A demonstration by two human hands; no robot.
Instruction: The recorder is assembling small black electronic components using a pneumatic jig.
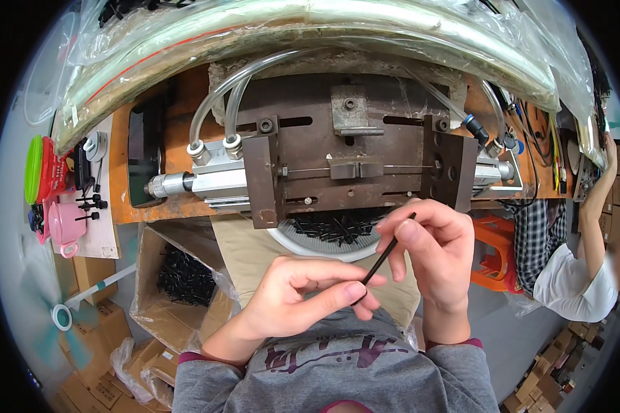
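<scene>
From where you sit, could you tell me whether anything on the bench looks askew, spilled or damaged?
Nothing stands out. Both hands, left hand and right hand, pinch one thin black rod. More rods lie heaped in the white dish below the metal fixture.

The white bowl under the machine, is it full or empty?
Not empty: the white bowl holds a heap of thin black sticks. Its lower part is hidden behind the hands, so how full it is cannot be told.
</scene>
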